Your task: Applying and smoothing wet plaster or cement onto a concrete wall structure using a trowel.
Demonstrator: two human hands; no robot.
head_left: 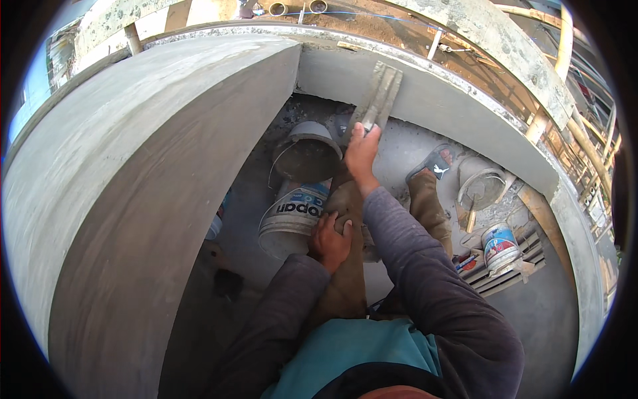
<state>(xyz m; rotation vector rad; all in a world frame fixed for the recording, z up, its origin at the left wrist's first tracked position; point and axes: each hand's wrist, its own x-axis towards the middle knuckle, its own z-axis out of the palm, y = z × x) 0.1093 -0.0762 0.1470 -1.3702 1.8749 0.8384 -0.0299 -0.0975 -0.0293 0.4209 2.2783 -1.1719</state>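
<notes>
A grey wall (458, 106) is running beyond a brown trouser leg (343, 282); a long trowel (381, 93) is lying against the wall. The right grip (363, 154) is clasping the trowel snugly; the left grip (330, 241), loosely spread, holding nothing, is resting on the leg.

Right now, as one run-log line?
right hand: holding trowel at grey wall | left hand: resting on trouser leg | beside leg: white bucket

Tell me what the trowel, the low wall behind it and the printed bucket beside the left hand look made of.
Trowel: probably metal; thin, flat, dull grey blade with smears.
Low wall: likely cement plaster, matt and smooth, with a rougher top edge.
Printed bucket: seemingly plastic, pale and smooth-sided, with a thin handle.
</notes>
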